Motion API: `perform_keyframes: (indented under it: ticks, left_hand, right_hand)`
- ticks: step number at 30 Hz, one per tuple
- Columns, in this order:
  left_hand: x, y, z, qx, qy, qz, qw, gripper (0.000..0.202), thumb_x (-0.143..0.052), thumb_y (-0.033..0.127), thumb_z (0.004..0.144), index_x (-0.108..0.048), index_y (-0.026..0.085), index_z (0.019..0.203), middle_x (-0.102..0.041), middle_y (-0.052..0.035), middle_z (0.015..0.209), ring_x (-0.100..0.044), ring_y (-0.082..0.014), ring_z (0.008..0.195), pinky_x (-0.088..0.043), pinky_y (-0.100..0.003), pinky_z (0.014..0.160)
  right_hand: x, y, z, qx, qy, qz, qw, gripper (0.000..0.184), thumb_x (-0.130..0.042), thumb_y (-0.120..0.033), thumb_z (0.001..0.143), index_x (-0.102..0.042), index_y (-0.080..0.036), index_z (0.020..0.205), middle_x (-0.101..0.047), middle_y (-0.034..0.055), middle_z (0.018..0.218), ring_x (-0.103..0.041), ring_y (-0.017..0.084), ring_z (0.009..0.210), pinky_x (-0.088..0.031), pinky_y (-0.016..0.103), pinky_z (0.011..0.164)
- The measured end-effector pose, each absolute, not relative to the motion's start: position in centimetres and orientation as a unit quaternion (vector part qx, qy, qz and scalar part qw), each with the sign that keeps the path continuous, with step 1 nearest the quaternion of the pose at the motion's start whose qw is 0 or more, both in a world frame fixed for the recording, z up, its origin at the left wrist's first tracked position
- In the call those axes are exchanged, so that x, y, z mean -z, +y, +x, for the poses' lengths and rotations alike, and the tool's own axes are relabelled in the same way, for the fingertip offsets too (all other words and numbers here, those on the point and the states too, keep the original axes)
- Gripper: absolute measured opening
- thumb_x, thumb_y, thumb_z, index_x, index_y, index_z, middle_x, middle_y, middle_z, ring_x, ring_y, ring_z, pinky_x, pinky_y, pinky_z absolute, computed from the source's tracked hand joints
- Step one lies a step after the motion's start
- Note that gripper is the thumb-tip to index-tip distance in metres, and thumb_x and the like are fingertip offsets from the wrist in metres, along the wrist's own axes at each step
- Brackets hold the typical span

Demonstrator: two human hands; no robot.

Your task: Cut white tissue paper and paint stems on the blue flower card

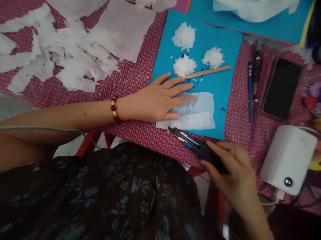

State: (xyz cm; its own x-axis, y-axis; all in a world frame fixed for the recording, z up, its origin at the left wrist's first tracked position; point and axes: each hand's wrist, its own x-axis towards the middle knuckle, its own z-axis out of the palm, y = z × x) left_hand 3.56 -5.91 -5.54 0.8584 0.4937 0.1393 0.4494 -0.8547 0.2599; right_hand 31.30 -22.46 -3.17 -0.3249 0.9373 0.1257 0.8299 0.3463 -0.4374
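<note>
1. Desk (142, 133) under a red checked cloth, across the upper half of the view.
2. Dark garment (128, 194) with blue and pale flowers, just below the near edge.
3. Torn white paper (69, 53), heaped loosely at the left of the cloth.
4. Blue sheet (220, 89), right of the torn paper, flat near the middle.
5. Left hand (160, 102), palm down with fingers spread, across the left edge of the blue sheet and partly over white paper; right hand (234, 164), off the near edge, fingers and thumb wrapped around a cutter's handle.
6. White power bank (288, 160), well to the right, cable attached.
7. White rectangle (203, 102), thin and creased, at the near end of the blue sheet, left corner past its edge; along it a narrow whiter strip (200, 120), laid on or folded over, cannot tell which.
8. Dark-screened phone (282, 89), beyond the power bank.
9. Cutter (194, 143), black and blue, angled up-left, tip by the rectangle's near edge; contact too unclear to tell.
10. Three frilly white tufts (184, 36), grouped toward the far end of the blue sheet.
11. Slim wooden stick (209, 72), aslant beside the nearer tufts, by the left fingertips.
</note>
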Motion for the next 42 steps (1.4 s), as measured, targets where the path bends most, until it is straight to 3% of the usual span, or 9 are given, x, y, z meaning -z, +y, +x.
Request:
perform_keyframes:
  ticks: [8,13,17,26,31,35,38,42]
  left_hand:
    - [5.2,-6.0,3.6,-0.110,0.248,0.952,0.140,0.059,-0.052,0.041,0.096,-0.040,0.026,0.152,-0.034,-0.0115,0.162,-0.026,-0.0380,0.150,-0.015,-0.061,0.121]
    - [4.9,-5.9,3.6,-0.094,0.251,0.952,0.145,0.059,-0.044,0.051,0.100,-0.041,0.022,0.151,-0.032,-0.0109,0.163,-0.026,-0.0379,0.150,-0.015,-0.062,0.121]
    - [4.8,-5.9,3.6,-0.095,0.257,0.949,0.159,0.059,-0.042,0.053,0.100,-0.042,0.023,0.151,-0.032,-0.0068,0.164,-0.026,-0.0360,0.150,-0.014,-0.060,0.123]
    - [5.2,-6.1,3.6,-0.100,0.259,0.950,0.143,0.055,-0.043,0.047,0.101,-0.041,0.024,0.151,-0.033,-0.0089,0.163,-0.025,-0.0348,0.151,-0.013,-0.060,0.123]
    - [4.8,-5.1,3.0,-0.167,0.255,0.928,0.214,0.050,-0.046,0.048,0.099,-0.049,0.026,0.144,-0.043,-0.0103,0.156,-0.034,-0.0309,0.145,-0.024,-0.054,0.120]
    - [3.0,-5.1,3.1,-0.231,0.300,0.883,0.276,0.036,-0.046,0.043,0.099,-0.064,0.023,0.123,-0.063,-0.0112,0.127,-0.054,-0.0247,0.120,-0.041,-0.044,0.106]
    - [1.2,-6.1,4.3,-0.204,0.303,0.886,0.286,0.032,-0.054,0.044,0.095,-0.070,0.018,0.104,-0.066,-0.0098,0.105,-0.059,-0.0240,0.103,-0.044,-0.041,0.096]
    - [-0.3,-7.5,6.8,-0.096,0.331,0.904,0.254,0.034,-0.063,0.048,0.089,-0.071,0.015,0.096,-0.065,-0.0098,0.094,-0.059,-0.0256,0.092,-0.044,-0.041,0.087]
  right_hand:
    - [2.7,-20.2,30.7,-0.158,-0.819,-0.527,0.163,0.050,-0.067,-0.026,0.091,-0.054,-0.032,0.139,-0.062,0.0098,0.111,-0.063,0.031,0.099,-0.050,0.048,0.082]
    - [2.2,-19.3,30.0,-0.155,-0.832,-0.512,0.148,0.052,-0.065,-0.026,0.092,-0.051,-0.034,0.141,-0.063,0.0100,0.108,-0.063,0.033,0.099,-0.049,0.049,0.081]
    - [2.3,-19.5,29.5,-0.148,-0.835,-0.510,0.140,0.051,-0.066,-0.028,0.092,-0.052,-0.031,0.140,-0.064,0.0106,0.108,-0.063,0.033,0.099,-0.049,0.048,0.079]
    - [2.8,-24.1,30.3,-0.169,-0.803,-0.546,0.168,0.051,-0.069,-0.019,0.088,-0.056,-0.027,0.137,-0.062,0.0101,0.109,-0.062,0.029,0.097,-0.050,0.045,0.081]
    - [2.3,-25.7,31.7,-0.254,-0.675,-0.629,0.290,0.042,-0.072,-0.026,0.086,-0.065,-0.028,0.128,-0.062,0.0078,0.111,-0.061,0.027,0.100,-0.050,0.045,0.087]
    - [2.7,-25.6,32.1,-0.315,-0.530,-0.668,0.417,0.033,-0.071,-0.034,0.087,-0.069,-0.027,0.119,-0.066,0.0059,0.109,-0.062,0.026,0.105,-0.048,0.045,0.095]
    - [3.5,-24.6,32.1,-0.337,-0.487,-0.663,0.458,0.033,-0.073,-0.038,0.084,-0.072,-0.026,0.115,-0.068,0.0059,0.109,-0.063,0.025,0.103,-0.049,0.043,0.095]
    - [4.4,-22.8,31.8,-0.347,-0.469,-0.651,0.485,0.035,-0.074,-0.041,0.083,-0.073,-0.024,0.113,-0.071,0.0072,0.111,-0.064,0.026,0.105,-0.049,0.043,0.097]
